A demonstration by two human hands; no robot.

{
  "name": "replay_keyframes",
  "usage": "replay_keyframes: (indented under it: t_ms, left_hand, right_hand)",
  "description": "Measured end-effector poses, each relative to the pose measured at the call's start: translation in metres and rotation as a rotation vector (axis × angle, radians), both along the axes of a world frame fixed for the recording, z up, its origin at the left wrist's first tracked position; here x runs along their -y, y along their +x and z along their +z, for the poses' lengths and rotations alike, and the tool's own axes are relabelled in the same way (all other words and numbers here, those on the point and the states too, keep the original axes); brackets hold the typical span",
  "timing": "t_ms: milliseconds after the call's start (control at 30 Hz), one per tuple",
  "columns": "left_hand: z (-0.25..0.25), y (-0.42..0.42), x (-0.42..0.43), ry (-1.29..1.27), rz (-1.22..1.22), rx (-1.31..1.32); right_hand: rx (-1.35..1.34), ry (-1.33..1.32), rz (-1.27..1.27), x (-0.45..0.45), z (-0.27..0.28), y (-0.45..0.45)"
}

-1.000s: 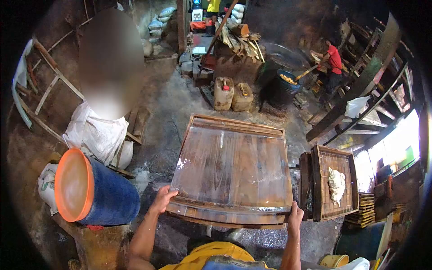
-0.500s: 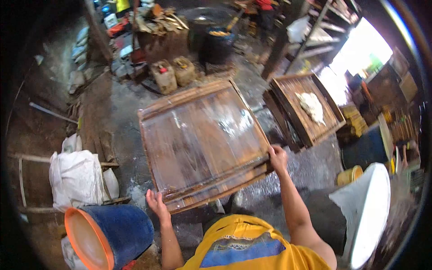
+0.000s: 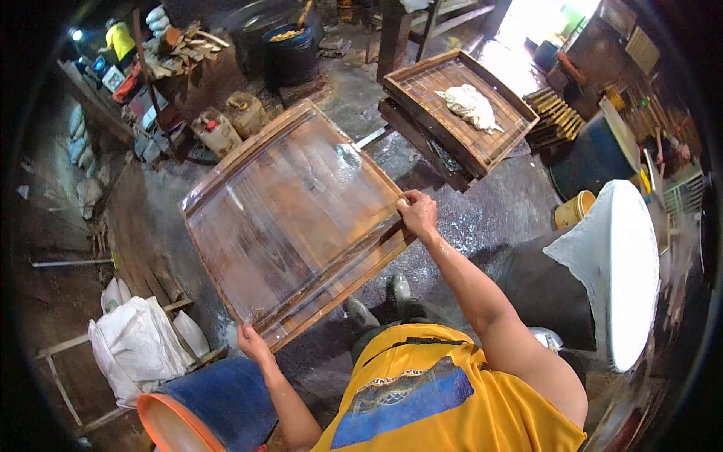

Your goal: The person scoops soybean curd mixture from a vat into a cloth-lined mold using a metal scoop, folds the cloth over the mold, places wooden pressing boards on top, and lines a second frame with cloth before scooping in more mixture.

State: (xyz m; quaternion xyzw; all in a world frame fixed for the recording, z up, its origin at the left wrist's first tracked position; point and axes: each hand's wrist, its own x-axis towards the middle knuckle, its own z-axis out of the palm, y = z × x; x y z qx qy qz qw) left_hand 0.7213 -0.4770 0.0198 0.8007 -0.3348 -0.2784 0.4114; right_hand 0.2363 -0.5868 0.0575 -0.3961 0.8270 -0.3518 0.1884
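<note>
A wide, shallow wooden tray (image 3: pixel 294 218) with a wet, shiny surface is held out in front of my body, turned at an angle. My left hand (image 3: pixel 254 344) grips its near left corner. The near right corner is in my right hand (image 3: pixel 418 212), fingers closed over the frame. Beyond my right hand, a second wooden frame (image 3: pixel 429 105) with a slatted bottom carries a crumpled whitish cloth (image 3: pixel 471 108) and rests on a dark wooden stand.
A blue barrel (image 3: pixel 226 399) with an orange rim stands at the lower left, near a white sack (image 3: pixel 135 346). A white-covered drum (image 3: pixel 629 279) and a yellow bucket (image 3: pixel 575 209) are at right. A person in yellow (image 3: pixel 120 41) is far back.
The view has swung to the right. Both hands have carried the tray round with it, still gripping its near corners. The red-shirted person has left the view.
</note>
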Motion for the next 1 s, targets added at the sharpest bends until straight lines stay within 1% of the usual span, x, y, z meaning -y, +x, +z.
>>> replay_keyframes:
  t_ms: [33, 67, 100, 167, 200, 233, 267, 367, 400, 433, 467, 500, 533, 567, 600, 667, 733, 767, 800, 833, 900, 933, 1000]
  left_hand:
    - [-0.005, 0.001, 0.003, -0.013, -0.004, 0.025]
    - [0.016, -0.014, 0.002, -0.037, 0.013, -0.047]
    - [0.012, -0.016, 0.004, -0.076, 0.045, -0.02]
    - [0.005, -0.017, 0.003, -0.156, 0.1, 0.033]
    - [0.004, -0.025, 0.008, -0.162, 0.136, 0.261]
    - [0.017, -0.045, 0.008, -0.17, 0.174, 0.489]
    - [0.031, -0.065, 0.011, -0.179, 0.216, 0.719]
    - [0.07, -0.13, 0.044, -0.323, 0.026, 0.59]
    - [0.092, -0.172, 0.06, -0.317, -0.034, 0.524]
    - [0.094, -0.2, 0.079, -0.387, -0.138, 0.421]
    - [0.095, -0.229, 0.098, -0.454, -0.242, 0.316]
    - [0.094, -0.262, 0.118, -0.52, -0.344, 0.206]
    - [0.096, -0.299, 0.138, -0.449, -0.424, 0.096]
    - [0.097, -0.341, 0.156, -0.373, -0.499, -0.017]
    - [0.097, -0.383, 0.177, -0.298, -0.572, -0.131]
    - [0.081, -0.464, 0.218, -0.121, -0.703, -0.416]
    - [0.06, -0.547, 0.252, 0.126, -0.747, -0.54]
    - [0.038, -0.58, 0.269, 0.201, -0.802, -0.576]
    - [0.017, -0.609, 0.281, 0.295, -0.794, -0.605]
    - [-0.006, -0.635, 0.294, 0.369, -0.818, -0.567]
    - [-0.031, -0.694, 0.312, 0.408, -0.707, -0.476]
    - [-0.042, -0.714, 0.317, 0.398, -0.696, -0.545]
    - [-0.068, -0.745, 0.33, 0.371, -0.671, -0.688]
  right_hand:
    - [-0.001, 0.012, -0.004, 0.001, 0.0, -0.001]
    - [0.047, -0.053, 0.02, -0.002, 0.006, 0.0]
    - [0.045, -0.013, 0.029, -0.005, 0.014, 0.0]
    - [0.027, 0.006, 0.084, -0.005, -0.002, -0.012]
    - [0.111, 0.003, 0.135, -0.009, -0.006, -0.023]
    - [0.196, -0.002, 0.19, -0.013, -0.002, -0.032]
    - [0.221, -0.012, 0.211, -0.017, 0.01, -0.044]
    - [0.242, -0.121, 0.048, -0.02, -0.016, -0.108]
    - [0.191, -0.2, -0.023, -0.014, -0.032, -0.141]
    - [0.214, -0.36, -0.127, -0.006, -0.051, -0.18]
    - [0.128, -0.414, -0.221, 0.002, -0.049, -0.222]
    - [0.23, -0.415, -0.357, 0.012, -0.045, -0.266]
    - [0.06, -0.479, -0.409, 0.022, -0.046, -0.319]
    - [0.238, -0.569, -0.493, 0.036, -0.066, -0.375]
    - [0.123, -0.576, -0.579, 0.045, -0.079, -0.431]
    - [0.081, -0.521, -0.676, 0.063, -0.081, -0.531]
    - [0.046, -0.482, -0.762, 0.079, -0.094, -0.619]
    - [0.016, -0.406, -0.783, 0.086, -0.099, -0.66]
    - [-0.012, -0.327, -0.801, 0.091, -0.106, -0.696]
    - [-0.037, -0.246, -0.815, 0.096, -0.112, -0.726]
    - [0.161, -0.243, -0.823, 0.11, -0.116, -0.77]
    - [0.26, -0.243, -0.823, 0.116, -0.118, -0.786]
    - [0.531, -0.328, -0.701, 0.122, -0.125, -0.807]
